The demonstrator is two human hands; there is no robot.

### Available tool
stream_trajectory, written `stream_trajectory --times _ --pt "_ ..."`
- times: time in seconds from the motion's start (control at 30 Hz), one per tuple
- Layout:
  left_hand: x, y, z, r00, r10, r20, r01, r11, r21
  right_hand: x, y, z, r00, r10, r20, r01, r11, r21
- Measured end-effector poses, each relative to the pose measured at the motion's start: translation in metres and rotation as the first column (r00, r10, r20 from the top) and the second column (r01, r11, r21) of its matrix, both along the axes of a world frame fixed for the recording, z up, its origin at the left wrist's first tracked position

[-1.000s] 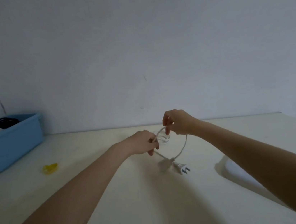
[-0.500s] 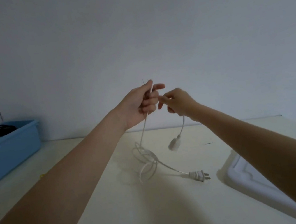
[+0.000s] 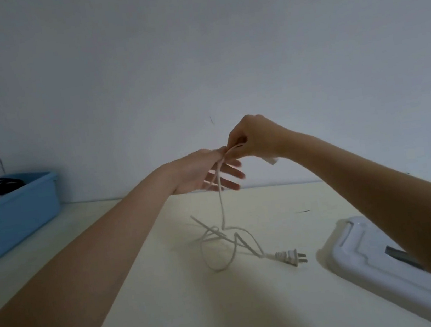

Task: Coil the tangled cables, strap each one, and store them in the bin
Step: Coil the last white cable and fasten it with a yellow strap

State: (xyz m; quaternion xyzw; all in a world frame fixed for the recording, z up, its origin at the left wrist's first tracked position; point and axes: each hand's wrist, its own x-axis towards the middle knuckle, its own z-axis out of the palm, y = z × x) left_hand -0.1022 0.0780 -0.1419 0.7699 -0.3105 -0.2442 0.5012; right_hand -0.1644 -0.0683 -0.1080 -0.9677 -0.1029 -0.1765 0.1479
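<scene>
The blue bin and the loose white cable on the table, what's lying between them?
Head view: only the left forearm crosses above that stretch; the visible table there is bare between the blue bin and the white cable.

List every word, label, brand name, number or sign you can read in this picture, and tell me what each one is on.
None: no readable text shows anywhere.
Thin white power cable with two-prong plug: no print visible.
Light blue plastic bin: plain walls, no label.
White plastic lid at right: no marking can be made out.
Pale wall: only cracks and small dark marks, no writing.
</scene>
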Motion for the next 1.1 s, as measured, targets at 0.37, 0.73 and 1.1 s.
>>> stream_trajectory --times 0.37,0.73,1.1 --pt "0.005 -0.001 0.018 0.873 -0.187 -0.451 -0.203 0.701 -0.683 0.003 -0.005 -0.036 0.940 0.271 -0.206 0.033 0.530 0.847" --pt "-0.009 0.024 0.026 0.888 -0.232 -0.396 -0.013 0.850 -0.527 0.012 0.017 -0.063 0.754 0.437 -0.491 -0.025 0.766 0.643" --pt "-0.007 0.040 -0.014 0.868 -0.247 -0.432 0.259 0.965 -0.033 0.027 -0.030 -0.011 0.898 0.044 -0.438 0.320 0.617 0.719"
